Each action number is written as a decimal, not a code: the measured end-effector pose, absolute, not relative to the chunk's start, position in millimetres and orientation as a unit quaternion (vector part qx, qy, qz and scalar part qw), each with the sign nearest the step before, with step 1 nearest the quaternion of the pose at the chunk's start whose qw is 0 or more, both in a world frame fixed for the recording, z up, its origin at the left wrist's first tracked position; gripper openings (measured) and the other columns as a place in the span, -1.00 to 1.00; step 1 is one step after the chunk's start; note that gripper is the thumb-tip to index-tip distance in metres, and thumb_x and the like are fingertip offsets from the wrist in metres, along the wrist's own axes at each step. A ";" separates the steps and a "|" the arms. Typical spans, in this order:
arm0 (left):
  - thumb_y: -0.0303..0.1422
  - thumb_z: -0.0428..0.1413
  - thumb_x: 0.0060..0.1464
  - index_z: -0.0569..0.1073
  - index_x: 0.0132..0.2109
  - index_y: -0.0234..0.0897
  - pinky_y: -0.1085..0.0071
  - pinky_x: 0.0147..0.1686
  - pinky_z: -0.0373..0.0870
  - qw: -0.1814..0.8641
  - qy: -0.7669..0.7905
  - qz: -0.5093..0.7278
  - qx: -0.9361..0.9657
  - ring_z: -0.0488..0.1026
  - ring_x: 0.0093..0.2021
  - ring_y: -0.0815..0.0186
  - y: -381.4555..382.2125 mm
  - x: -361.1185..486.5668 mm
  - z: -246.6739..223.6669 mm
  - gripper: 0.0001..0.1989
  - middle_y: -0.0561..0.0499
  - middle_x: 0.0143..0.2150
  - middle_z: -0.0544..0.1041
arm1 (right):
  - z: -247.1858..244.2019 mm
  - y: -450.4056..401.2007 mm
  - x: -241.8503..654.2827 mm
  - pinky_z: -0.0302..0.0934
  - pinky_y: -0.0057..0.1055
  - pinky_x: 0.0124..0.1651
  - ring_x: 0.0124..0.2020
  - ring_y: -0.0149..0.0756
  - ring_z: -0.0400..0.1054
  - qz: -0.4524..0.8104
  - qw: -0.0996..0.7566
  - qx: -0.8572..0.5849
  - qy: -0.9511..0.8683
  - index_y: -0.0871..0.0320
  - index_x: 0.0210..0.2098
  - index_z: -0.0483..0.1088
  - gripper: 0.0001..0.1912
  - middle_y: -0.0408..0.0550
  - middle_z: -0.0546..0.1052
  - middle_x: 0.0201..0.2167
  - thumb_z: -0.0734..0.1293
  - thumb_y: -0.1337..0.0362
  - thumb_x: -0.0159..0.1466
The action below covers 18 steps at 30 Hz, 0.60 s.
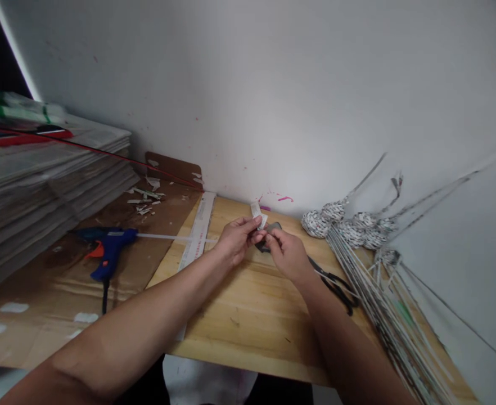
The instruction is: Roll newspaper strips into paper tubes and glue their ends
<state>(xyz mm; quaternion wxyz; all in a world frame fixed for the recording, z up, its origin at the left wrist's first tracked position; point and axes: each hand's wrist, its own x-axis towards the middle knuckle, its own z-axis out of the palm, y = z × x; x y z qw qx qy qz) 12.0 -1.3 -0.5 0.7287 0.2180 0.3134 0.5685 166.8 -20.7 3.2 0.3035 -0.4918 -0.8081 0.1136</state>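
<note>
My left hand and my right hand meet over the far part of a wooden board. Together they pinch a small strip of printed paper that sticks up between the fingertips. Under the fingers lies a dark flat object, partly hidden; I cannot tell what it is. Black-handled scissors lie on the board just right of my right wrist.
A blue glue gun lies on brown cardboard to the left, with a glue stick pointing right. A tall stack of newspapers stands at far left. Rolled paper rods and paper balls lean at the right wall. A long paper strip lies along the board's left edge.
</note>
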 end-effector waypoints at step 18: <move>-0.32 0.35 -0.19 0.55 -0.42 -0.33 0.52 -0.55 0.15 0.631 0.370 0.635 0.249 0.32 -0.58 0.49 16.5 -7.8 4.6 -0.81 0.03 -0.48 0.55 | 21.3 20.7 128.5 0.04 -0.51 -0.61 -0.68 -0.50 0.19 0.396 0.296 -0.507 -0.706 0.17 -0.38 0.43 -0.71 -0.15 0.44 -0.54 0.32 0.05 0.18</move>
